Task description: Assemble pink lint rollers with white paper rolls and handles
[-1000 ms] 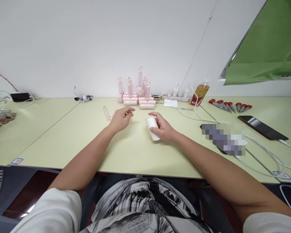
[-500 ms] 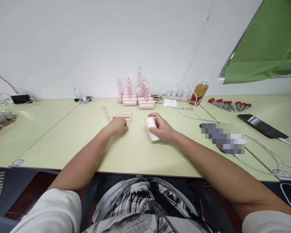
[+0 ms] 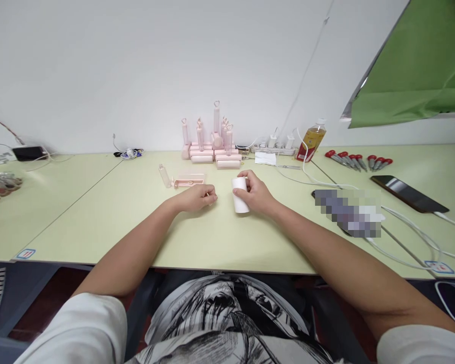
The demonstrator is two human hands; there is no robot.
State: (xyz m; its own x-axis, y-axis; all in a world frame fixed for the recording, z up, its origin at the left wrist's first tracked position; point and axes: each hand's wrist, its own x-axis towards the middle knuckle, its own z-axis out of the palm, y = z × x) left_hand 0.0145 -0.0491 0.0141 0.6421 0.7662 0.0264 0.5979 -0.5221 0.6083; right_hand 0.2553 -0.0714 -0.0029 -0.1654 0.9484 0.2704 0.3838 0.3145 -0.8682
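My right hand [image 3: 255, 193] grips a white lint-roller roll [image 3: 240, 195] from its right side, thumb across the front. The roll stands nearly upright, slightly tilted. To its left, my left hand [image 3: 197, 197] is closed with the fingers curled in, and whatever they hold, if anything, is hidden. Just behind the left hand lies an open pink lint-roller case [image 3: 189, 181], a pale clear flap at its back. Beside this case, a clear pink handle [image 3: 165, 176] leans up to the left.
Several pink lint rollers [image 3: 202, 154] are grouped by the wall, some with handles upright. Rightward are a power strip [image 3: 273, 150], a drink bottle [image 3: 311, 141], cables, a phone [image 3: 408, 193] and red-capped tools [image 3: 358, 162]. A blurred dark object [image 3: 347, 212] lies near my right forearm.
My left hand has moved right and toward me, away from the open case, uncovering its inside. My right hand has shifted the roll slightly right and turned it more upright.
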